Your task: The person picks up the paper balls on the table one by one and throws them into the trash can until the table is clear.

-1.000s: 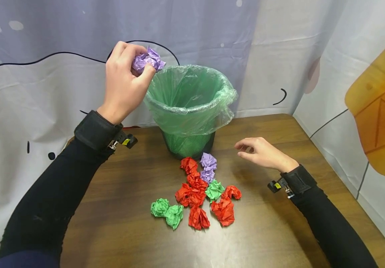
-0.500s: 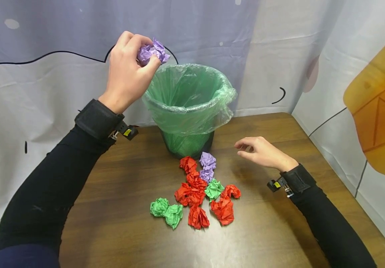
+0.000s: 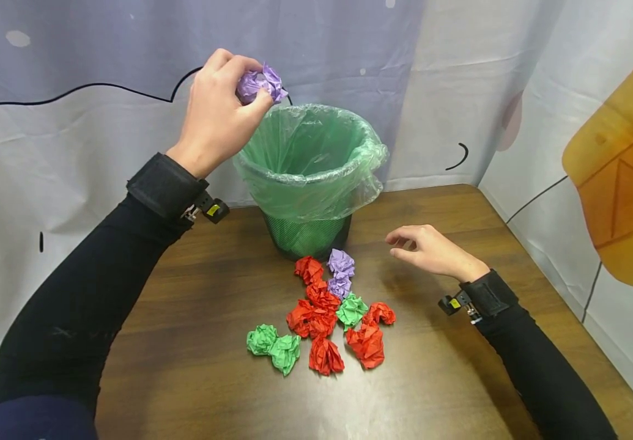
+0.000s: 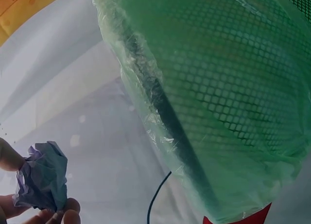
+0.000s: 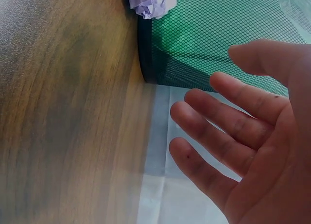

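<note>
One purple paper ball (image 3: 261, 84) pinched in the grip of the left hand (image 3: 214, 116), raised left of the green-lined bin (image 3: 307, 235). Plain from the left wrist, hard to judge from the head: a gap between purple paper ball and rim (image 4: 167, 117). Right of the bin, right hand (image 3: 429, 249) with grip loose, fingers (image 5: 214, 139) parted; palm (image 5: 286, 170) visible only from its own wrist. Head view alone: red balls (image 3: 366, 346) and green balls (image 3: 285, 353) on the worktop (image 3: 200, 379), near side.

Over the past second I see the left hand (image 3: 219, 110) has risen and shifted rightward with its purple ball (image 3: 261, 84), which now shows higher and further in from the left edge of the bin (image 3: 307, 235).
</note>
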`<state>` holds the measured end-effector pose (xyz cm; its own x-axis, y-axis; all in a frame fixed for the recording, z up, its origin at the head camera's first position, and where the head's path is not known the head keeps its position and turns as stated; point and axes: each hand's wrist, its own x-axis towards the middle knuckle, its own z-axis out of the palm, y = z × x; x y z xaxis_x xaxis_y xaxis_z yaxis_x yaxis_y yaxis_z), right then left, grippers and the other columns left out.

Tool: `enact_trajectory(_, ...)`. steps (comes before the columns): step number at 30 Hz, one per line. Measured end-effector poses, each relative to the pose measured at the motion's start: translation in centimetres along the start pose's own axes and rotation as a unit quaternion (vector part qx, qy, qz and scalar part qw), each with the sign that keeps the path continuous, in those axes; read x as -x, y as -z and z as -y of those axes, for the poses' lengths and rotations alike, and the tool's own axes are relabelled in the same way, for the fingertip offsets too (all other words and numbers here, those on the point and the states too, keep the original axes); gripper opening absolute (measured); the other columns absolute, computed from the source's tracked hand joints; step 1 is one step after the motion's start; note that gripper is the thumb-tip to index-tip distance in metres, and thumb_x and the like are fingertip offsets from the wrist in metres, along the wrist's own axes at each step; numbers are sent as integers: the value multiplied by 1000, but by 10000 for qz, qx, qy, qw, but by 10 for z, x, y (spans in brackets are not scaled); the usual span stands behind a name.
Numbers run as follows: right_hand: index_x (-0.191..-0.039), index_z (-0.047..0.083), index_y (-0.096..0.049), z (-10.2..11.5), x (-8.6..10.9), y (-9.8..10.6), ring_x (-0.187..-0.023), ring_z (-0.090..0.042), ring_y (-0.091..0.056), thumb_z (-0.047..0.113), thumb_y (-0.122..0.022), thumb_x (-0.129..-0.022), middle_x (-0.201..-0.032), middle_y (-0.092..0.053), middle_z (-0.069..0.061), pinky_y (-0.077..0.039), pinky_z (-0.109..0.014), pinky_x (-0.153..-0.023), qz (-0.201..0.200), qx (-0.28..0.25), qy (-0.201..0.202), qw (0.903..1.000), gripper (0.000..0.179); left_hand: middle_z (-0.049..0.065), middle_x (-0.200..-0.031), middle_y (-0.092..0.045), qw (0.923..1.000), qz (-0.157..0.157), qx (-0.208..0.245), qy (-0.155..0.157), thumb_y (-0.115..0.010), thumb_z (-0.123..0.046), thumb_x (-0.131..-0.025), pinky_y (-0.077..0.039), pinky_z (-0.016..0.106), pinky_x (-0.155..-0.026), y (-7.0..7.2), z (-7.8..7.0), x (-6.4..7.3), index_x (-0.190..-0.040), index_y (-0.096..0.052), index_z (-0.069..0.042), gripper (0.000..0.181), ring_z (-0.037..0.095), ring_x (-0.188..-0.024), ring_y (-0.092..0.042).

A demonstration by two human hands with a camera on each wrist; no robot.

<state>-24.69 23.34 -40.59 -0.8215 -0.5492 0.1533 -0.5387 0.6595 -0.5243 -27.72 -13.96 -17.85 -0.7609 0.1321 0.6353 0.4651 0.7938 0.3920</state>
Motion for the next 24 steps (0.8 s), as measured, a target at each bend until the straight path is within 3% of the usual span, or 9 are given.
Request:
enact_trajectory(11, -117, 9, -71, -1, 1, -2, -96, -17, -66, 18, -68, -94, -108, -73, -5, -55, -46, -83, -31, -49, -35, 10000, 25, 9, -121, -60, 9982, 568, -199, 24, -56, -29, -94, -45, 39, -91, -4, -1, -6, -131, -66, -12, 42, 25, -110, -56)
enact_trajectory(18, -118, 9, -70, -2, 3, -3, -97, -18, -66, 19, -68, -95, -110, -73, -8, -55, -47, -83, 40, -85, -105, 9999, 25, 8, -130, -60, 9920, 1167, -488, -41, -58, -29, -94, -45, 43, -92, -10, 0, -8, -133, -63, -12, 42, 29, -113, -57)
enact_trajectory(24, -117, 9, -70, -2, 3, -4, -96, -17, -66, 18, -68, -94, -109, -73, -5, -55, -45, -82, 20, -90, -83, 9999, 25, 7, -131, -61, 9874, 1411, -702, -131, -58, -29, -95, -48, 46, -90, -15, -3, -8, -132, -63, -13, 41, 30, -113, -60)
